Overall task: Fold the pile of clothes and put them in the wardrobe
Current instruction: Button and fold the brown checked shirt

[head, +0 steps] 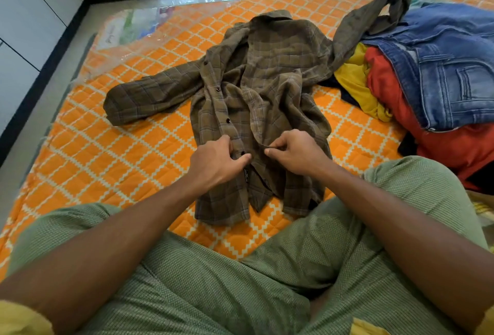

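Presently the brown plaid button-front shirt (267, 75) lies face-up on the orange quilted mattress (107, 153). Its long axis runs 12 to 6 o'clock, collar at 12, hem nearest the person. On the lower front, the left hand (216, 161) grips the button placket and the right hand (294, 153) pinches the opposite edge, both equally near. The heap of unfolded clothes (387, 89) waits at 2 o'clock.
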